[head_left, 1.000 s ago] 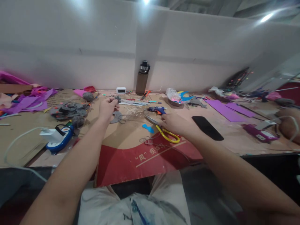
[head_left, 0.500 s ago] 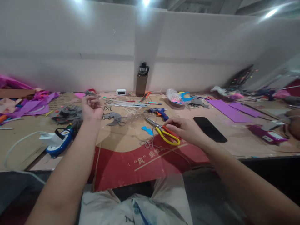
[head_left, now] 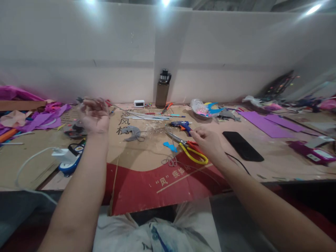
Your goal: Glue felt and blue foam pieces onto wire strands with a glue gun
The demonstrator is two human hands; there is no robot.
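My left hand (head_left: 94, 115) is raised at the left, palm up and smeared by motion. Its bent fingers hold a small grey piece (head_left: 79, 100), whose kind is too blurred to tell. My right hand (head_left: 208, 141) is closed at the handle end of a blue hot glue gun (head_left: 181, 125), which lies on the cardboard. Just below that hand are scissors (head_left: 194, 155) with yellow and red handles, blades partly apart. A blue paper cutout (head_left: 170, 146) and tangled grey string (head_left: 170, 161) lie beside them. Farther left sits a grey crescent-shaped piece (head_left: 133, 133).
Printed cardboard (head_left: 147, 189) covers the middle of the table. A phone (head_left: 243, 146) and purple sheets (head_left: 265, 124) lie right. Behind stand a bottle (head_left: 162, 92), a small white clock (head_left: 139, 104) and a bowl (head_left: 201, 115). A blue power strip (head_left: 68, 168) sits left.
My left hand has moved left with the grey piece. My right hand has shifted from the scissors handles up to the glue gun's handle; a black cord now shows below that wrist.
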